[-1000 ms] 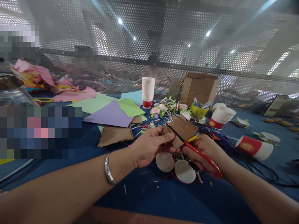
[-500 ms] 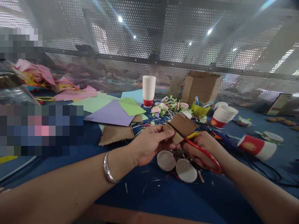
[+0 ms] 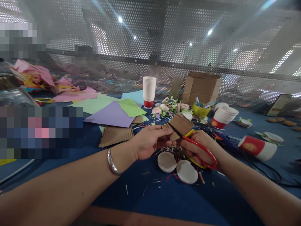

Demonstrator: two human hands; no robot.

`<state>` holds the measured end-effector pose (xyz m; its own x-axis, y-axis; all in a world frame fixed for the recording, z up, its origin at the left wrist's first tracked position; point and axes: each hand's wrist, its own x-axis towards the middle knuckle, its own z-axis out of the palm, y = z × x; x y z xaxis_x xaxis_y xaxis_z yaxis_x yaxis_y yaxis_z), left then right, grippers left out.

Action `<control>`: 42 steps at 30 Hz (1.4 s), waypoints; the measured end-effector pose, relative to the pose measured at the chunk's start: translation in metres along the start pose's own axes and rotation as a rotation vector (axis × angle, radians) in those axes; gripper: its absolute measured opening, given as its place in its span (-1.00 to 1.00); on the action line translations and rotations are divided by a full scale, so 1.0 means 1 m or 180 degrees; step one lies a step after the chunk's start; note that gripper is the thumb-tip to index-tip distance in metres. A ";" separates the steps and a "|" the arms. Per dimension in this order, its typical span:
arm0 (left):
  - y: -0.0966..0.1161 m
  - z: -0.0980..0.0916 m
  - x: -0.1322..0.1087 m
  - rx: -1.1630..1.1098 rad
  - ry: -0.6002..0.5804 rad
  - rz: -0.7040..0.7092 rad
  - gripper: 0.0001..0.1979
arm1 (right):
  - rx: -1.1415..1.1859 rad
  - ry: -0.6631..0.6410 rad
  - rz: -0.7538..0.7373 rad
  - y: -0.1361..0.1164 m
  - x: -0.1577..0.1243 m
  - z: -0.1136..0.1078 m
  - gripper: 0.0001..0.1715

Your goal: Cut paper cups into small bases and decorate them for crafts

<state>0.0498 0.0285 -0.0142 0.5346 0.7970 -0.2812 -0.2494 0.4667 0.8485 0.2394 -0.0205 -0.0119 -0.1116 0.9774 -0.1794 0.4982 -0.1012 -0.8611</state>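
My left hand (image 3: pixel 150 139), with a silver bangle at the wrist, pinches a piece of brown corrugated cardboard (image 3: pixel 181 123) between thumb and fingers. My right hand (image 3: pixel 196 144) is closed round the red and yellow handles of a pair of scissors (image 3: pixel 204 150). The dark blades lie across the cardboard, their tips pointing toward my left thumb. Part of the lower handle is hidden by my right fingers. Just below the hands, two round white paper discs (image 3: pixel 187 172) lie on the blue table among paper scraps.
A tall stack of paper cups (image 3: pixel 149 92) stands at the back, near decorated discs with green leaves (image 3: pixel 172 106). Coloured paper sheets (image 3: pixel 110 114) and another cardboard piece (image 3: pixel 116 136) lie left. To the right are a tipped cup (image 3: pixel 257 148), more stacked cups (image 3: pixel 222 118) and a black cable (image 3: pixel 270 174).
The scissors and my right hand have shifted slightly left and up. The blades now show more plainly across the cardboard, and the lower yellow handle has come into view.
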 end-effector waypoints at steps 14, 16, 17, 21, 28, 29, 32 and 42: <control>0.012 0.000 -0.008 0.0320 0.0144 0.0376 -0.90 | -0.0004 -0.0118 0.0078 0.003 0.007 -0.010 -0.34; 0.015 -0.004 -0.007 0.0463 0.0301 0.0548 -0.94 | 0.0088 -0.0045 0.0057 0.007 0.009 -0.012 -0.34; 0.016 -0.005 -0.006 0.0527 0.0333 0.0588 -0.94 | 0.0138 -0.0002 0.0013 0.009 0.009 -0.014 -0.34; 0.014 -0.007 -0.005 0.0761 0.0178 0.0521 -0.92 | 0.0405 0.0083 -0.0138 0.012 0.008 -0.018 -0.39; 0.012 -0.007 -0.010 0.1161 -0.0074 0.0641 -0.89 | 0.0767 -0.0207 -0.0424 0.013 0.001 -0.023 -0.33; 0.013 -0.007 -0.011 0.1129 -0.0096 0.0614 -0.89 | 0.0795 -0.0257 -0.0424 0.013 0.000 -0.024 -0.31; 0.015 -0.006 -0.013 0.1118 -0.0240 0.0511 -0.89 | 0.0924 -0.0374 -0.0447 0.013 -0.002 -0.025 -0.27; 0.014 -0.017 -0.011 0.1503 -0.0176 0.0870 -0.85 | 0.1400 -0.0335 -0.0600 0.008 -0.012 -0.029 -0.27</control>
<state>0.0265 0.0335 -0.0066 0.5459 0.8378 -0.0091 -0.0023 0.0123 0.9999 0.2701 -0.0281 -0.0028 -0.2627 0.9645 -0.0286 0.0531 -0.0151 -0.9985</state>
